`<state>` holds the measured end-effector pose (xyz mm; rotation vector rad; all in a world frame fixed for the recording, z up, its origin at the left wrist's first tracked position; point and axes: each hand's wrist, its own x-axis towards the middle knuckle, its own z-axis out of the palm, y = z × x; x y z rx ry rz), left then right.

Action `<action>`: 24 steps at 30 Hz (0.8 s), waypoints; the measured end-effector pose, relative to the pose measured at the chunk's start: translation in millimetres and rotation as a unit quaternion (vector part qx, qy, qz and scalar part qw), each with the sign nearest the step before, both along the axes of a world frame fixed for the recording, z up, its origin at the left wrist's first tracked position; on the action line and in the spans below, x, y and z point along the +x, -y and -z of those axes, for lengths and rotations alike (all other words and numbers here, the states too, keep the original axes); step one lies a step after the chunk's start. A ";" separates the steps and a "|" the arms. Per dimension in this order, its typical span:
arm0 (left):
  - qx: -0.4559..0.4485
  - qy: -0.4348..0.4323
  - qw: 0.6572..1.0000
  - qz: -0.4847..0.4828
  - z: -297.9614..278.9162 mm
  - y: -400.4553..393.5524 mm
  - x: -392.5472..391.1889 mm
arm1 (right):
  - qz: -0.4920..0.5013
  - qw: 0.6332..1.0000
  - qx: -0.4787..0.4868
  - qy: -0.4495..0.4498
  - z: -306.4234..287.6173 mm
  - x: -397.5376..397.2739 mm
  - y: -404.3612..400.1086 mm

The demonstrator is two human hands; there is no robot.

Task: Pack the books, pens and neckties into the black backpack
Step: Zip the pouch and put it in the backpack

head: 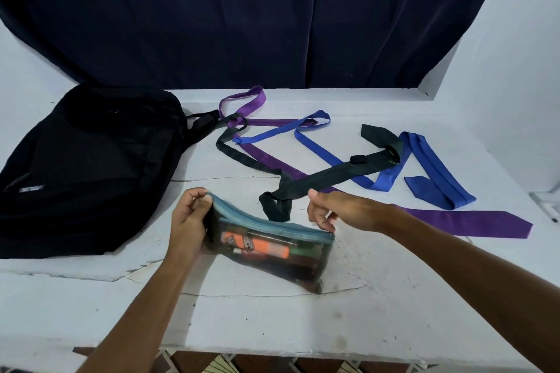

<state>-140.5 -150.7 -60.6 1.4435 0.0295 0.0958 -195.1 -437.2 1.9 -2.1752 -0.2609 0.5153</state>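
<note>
A see-through pen pouch point(272, 248) with a blue zip edge stands on the white table point(303, 321), holding an orange marker and other pens. My left hand point(189, 221) grips its left end. At the pouch's right end, my right hand point(330, 210) pinches the zip. The black backpack point(88, 166) lies flat at the left. Spread across the table behind the pouch are a purple necktie point(466, 222), a black necktie point(321, 180) and two blue neckties point(315, 148) point(436, 175). No books are in view.
A dark curtain point(242, 15) hangs behind the table. The table's front edge runs near the bottom, with patterned floor point(224, 365) below. A white wall point(521, 54) rises at the right.
</note>
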 end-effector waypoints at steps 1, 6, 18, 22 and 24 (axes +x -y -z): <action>0.006 -0.001 1.000 0.007 0.3 0.8 -0.8 | 0.000 1.000 0.003 0.002 0.3 -0.4 -0.6; 0.003 -0.011 1.000 0.021 3.2 -5.2 1.2 | 0.051 0.995 0.076 -0.030 4.7 1.3 -6.3; 0.072 -0.051 0.995 0.054 -12.2 -10.2 -11.4 | -0.007 0.996 -0.037 -0.081 8.7 5.3 -33.1; 0.125 -0.062 0.985 0.102 -10.4 -0.3 -13.1 | 0.059 0.990 0.036 -0.119 14.1 4.5 -10.4; 0.159 -0.072 0.978 0.111 -11.3 10.0 -10.7 | 0.125 0.981 0.080 -0.122 18.1 2.1 11.2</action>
